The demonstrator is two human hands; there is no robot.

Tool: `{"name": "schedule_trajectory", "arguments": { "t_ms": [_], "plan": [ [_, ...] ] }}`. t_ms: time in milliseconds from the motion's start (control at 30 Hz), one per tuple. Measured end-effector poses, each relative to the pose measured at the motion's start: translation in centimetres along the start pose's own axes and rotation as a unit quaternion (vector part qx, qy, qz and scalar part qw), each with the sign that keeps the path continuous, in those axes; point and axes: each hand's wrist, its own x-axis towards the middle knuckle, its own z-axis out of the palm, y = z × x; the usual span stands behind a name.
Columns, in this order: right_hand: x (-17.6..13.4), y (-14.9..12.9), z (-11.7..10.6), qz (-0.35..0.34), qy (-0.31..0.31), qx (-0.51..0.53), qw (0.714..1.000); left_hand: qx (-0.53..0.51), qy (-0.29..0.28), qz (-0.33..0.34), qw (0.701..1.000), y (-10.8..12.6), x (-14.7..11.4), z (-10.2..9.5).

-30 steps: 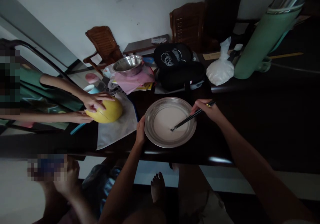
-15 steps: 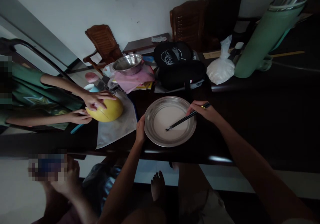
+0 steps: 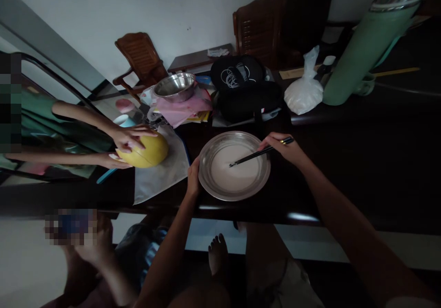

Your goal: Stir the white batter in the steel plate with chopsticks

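Note:
A wide metal bowl (image 3: 206, 184) stands on the dark table near its front edge, holding a pale, milky liquid (image 3: 234, 175). My left hand (image 3: 194, 177) grips the bowl's left rim. In my right hand (image 3: 280, 145) is a pair of black chopsticks (image 3: 253, 155), closed fingers around their upper part. Their tips dip into the liquid near the bowl's middle.
At left, another person's hands hold a yellow pomelo-like fruit (image 3: 151, 151) over a pale plastic sheet (image 3: 161, 175). Behind the bowl lie a black case (image 3: 250, 101) and a smaller metal bowl (image 3: 175, 87). A tied bag of white stuff (image 3: 303, 96) stands beside a green thermos (image 3: 361, 55).
The chopstick tips have moved slightly away from me through the liquid, and my right hand has shifted a little. My left hand stays on the rim. The other person's lower hand has moved under the fruit.

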Motion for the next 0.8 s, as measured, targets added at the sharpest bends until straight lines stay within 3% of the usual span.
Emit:
{"name": "schedule_trajectory", "arguments": {
  "t_ms": [100,300,500,667,800],
  "plan": [
    [0.09,0.08,-0.33,0.020,0.040,0.032,0.999,0.013,0.004,0.011,1.000,0.32,-0.09,0.10],
    [-0.13,-0.17,0.30,0.003,-0.040,0.009,0.999,0.001,0.011,0.001,1.000,0.31,-0.15,0.10],
    [-0.01,-0.04,-0.28,0.024,0.028,0.027,0.999,0.017,-0.003,0.032,0.999,-0.15,0.09,-0.14],
    [-0.18,-0.16,0.18,0.006,-0.051,0.004,0.999,-0.001,0.002,0.013,1.000,-0.29,0.10,-0.09],
    [-0.06,-0.07,-0.25,0.004,0.010,0.002,1.000,0.001,0.011,0.007,1.000,-0.05,0.07,0.08]
  ]
}}
